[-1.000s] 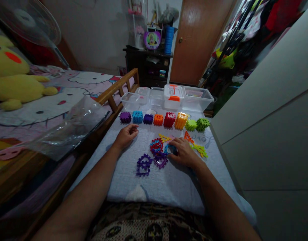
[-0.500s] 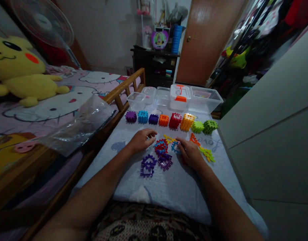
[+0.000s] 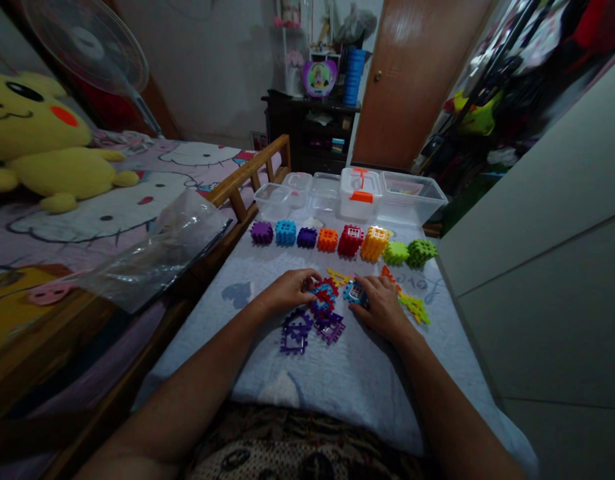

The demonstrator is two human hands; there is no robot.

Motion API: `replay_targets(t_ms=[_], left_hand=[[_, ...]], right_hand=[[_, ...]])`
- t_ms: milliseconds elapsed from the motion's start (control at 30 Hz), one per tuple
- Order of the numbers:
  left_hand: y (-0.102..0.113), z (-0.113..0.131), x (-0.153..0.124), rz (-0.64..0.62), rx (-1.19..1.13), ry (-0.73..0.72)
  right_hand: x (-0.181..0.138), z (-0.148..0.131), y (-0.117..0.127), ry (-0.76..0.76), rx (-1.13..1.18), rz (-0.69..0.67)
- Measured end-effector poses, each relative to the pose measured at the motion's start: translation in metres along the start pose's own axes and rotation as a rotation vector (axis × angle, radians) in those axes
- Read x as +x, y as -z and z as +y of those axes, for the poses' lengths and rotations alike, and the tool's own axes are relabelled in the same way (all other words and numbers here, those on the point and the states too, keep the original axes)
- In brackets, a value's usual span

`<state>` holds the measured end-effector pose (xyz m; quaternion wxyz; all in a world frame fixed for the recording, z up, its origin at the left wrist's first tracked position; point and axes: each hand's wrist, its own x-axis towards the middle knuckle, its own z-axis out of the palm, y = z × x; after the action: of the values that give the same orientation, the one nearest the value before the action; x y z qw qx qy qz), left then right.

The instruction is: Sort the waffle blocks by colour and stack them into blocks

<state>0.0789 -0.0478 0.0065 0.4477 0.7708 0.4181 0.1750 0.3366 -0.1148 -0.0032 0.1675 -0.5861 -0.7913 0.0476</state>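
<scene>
My left hand point(image 3: 298, 288) has its thumb and fingers closed on the left edge of the red interlocking building pieces point(image 3: 326, 298), which lie mixed with blue ones. Between the thumb and fingers of my right hand point(image 3: 385, 301) is a blue building piece point(image 3: 355, 292) with a white window grid. Purple pieces point(image 3: 296, 331) lie just below my left hand, and another purple piece point(image 3: 330, 327) lies between the hands. A yellow piece point(image 3: 339, 276) rests behind them. To the right of my right hand are yellow-green pieces point(image 3: 415, 309) and a partly hidden orange piece point(image 3: 388, 273).
Stacks of same-coloured pieces form a row across the cloth, from a purple stack point(image 3: 262, 233) to a green stack point(image 3: 421, 253). Behind them stand clear plastic boxes point(image 3: 412, 190) and a lidded box with orange clips point(image 3: 360, 197). A wooden bed rail point(image 3: 247, 177) borders the left side.
My left hand has moved down and right onto the red pieces, its fingers closing. My right hand has come round the blue window piece, which now sits more within its grasp.
</scene>
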Motion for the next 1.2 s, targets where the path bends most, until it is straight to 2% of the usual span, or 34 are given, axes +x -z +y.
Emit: replay_targets(t_ms=[100,333,500,1000,1200], left_hand=[[0.000,-0.002,0.000,-0.016,-0.015,-0.012],[-0.003,-0.007,0.001,0.039,0.167,-0.160],[-0.009,-0.007,0.003,0.098,0.240,-0.129],[-0.010,-0.002,0.004,0.135,0.235,-0.061],[-0.010,-0.006,0.001,0.154,0.098,-0.072]], right_hand=[[0.001,0.000,-0.001,0.010,0.033,0.001],[0.001,-0.002,-0.004,0.051,0.092,0.076],[0.001,-0.003,-0.006,0.079,0.131,0.088],[0.001,-0.003,-0.006,0.096,0.165,0.060],[0.001,-0.005,-0.006,0.089,0.161,0.061]])
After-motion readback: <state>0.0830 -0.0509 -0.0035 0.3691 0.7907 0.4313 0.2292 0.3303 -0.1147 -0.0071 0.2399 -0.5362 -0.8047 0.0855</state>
